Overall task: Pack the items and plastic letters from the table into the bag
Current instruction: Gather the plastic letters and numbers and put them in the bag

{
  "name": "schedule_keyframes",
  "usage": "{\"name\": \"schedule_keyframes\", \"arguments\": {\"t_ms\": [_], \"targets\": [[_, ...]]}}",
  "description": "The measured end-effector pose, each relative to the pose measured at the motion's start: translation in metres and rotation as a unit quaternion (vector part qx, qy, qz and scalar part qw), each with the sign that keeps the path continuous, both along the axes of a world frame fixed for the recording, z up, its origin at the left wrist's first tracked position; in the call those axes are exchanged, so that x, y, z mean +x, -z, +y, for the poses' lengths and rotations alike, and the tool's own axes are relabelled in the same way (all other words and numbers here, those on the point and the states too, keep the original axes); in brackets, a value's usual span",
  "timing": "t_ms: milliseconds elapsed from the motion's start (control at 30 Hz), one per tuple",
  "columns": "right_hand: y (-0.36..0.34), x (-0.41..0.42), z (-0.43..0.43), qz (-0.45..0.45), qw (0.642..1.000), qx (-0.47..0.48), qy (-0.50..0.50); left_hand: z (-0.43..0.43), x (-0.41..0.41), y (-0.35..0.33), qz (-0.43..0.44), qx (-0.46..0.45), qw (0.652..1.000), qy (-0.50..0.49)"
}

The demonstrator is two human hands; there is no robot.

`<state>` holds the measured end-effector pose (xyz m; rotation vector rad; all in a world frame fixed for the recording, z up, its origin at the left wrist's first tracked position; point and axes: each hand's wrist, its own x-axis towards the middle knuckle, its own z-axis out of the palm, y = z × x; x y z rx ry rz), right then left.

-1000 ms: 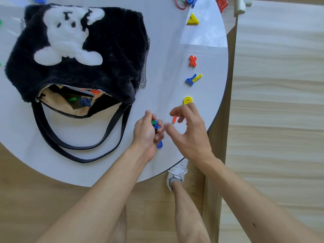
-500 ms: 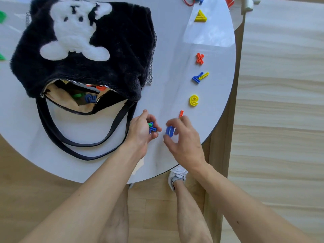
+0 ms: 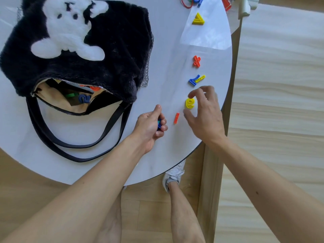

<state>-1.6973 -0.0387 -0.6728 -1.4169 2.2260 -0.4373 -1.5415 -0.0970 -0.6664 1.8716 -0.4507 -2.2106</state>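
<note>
The left hand [image 3: 150, 125] was closed tight around blue and green letters [image 3: 159, 124], near the open end of the furry black bag [image 3: 114, 50]. Farther right of the bag, the right hand [image 3: 205, 113] hung open over a yellow letter [image 3: 189, 103] on the table [image 3: 166, 67], an orange stick [image 3: 176, 118] beside it.

One bag [image 3: 114, 50], two hands [image 3: 149, 127] [image 3: 205, 116], three yellow pieces [image 3: 198, 19] [image 3: 200, 79] [image 3: 189, 103]
</note>
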Motion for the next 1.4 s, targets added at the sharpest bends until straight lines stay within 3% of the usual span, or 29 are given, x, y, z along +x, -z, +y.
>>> {"name": "schedule_keyframes", "arguments": {"t_ms": [100, 333, 433, 633, 800, 900, 1000, 1100, 1200, 1300, 1400], "targets": [[0.017, -0.008, -0.003, 0.048, 0.994, 0.072, -0.065, 0.002, -0.001, 0.000, -0.003, -0.005, 1.000, 0.013], [0.010, 0.005, 0.001, -0.058, 0.992, 0.015, -0.108, 0.004, -0.003, -0.002, -0.030, -0.009, 0.999, -0.028], [0.013, 0.017, 0.011, -0.006, 0.985, 0.052, -0.167, 0.004, -0.002, -0.003, -0.044, -0.013, 0.998, -0.042], [0.029, 0.023, 0.015, 0.053, 0.985, 0.055, -0.155, 0.002, -0.001, -0.003, -0.050, -0.008, 0.998, -0.028], [0.025, 0.018, 0.009, 0.013, 0.990, 0.069, -0.123, -0.001, -0.001, 0.000, -0.055, -0.004, 0.998, -0.020], [0.005, 0.009, -0.003, -0.078, 0.996, 0.006, -0.044, -0.003, -0.006, -0.003, -0.041, 0.023, 0.999, 0.005], [-0.026, 0.010, -0.017, -0.171, 0.982, -0.047, -0.064, -0.010, -0.013, -0.006, 0.040, 0.071, 0.997, 0.008], [-0.040, 0.013, -0.024, -0.145, 0.980, -0.042, -0.126, -0.017, -0.024, -0.010, 0.113, 0.072, 0.991, 0.007], [-0.038, 0.004, -0.029, -0.116, 0.976, -0.038, -0.179, -0.022, -0.035, -0.015, 0.089, 0.030, 0.996, -0.006], [-0.036, -0.011, -0.034, -0.170, 0.977, -0.068, -0.107, -0.032, -0.042, -0.016, 0.067, -0.008, 0.998, -0.017], [-0.020, -0.036, -0.042, -0.070, 0.994, -0.065, 0.045, -0.040, -0.046, -0.011, 0.050, -0.010, 0.998, -0.029]]}}
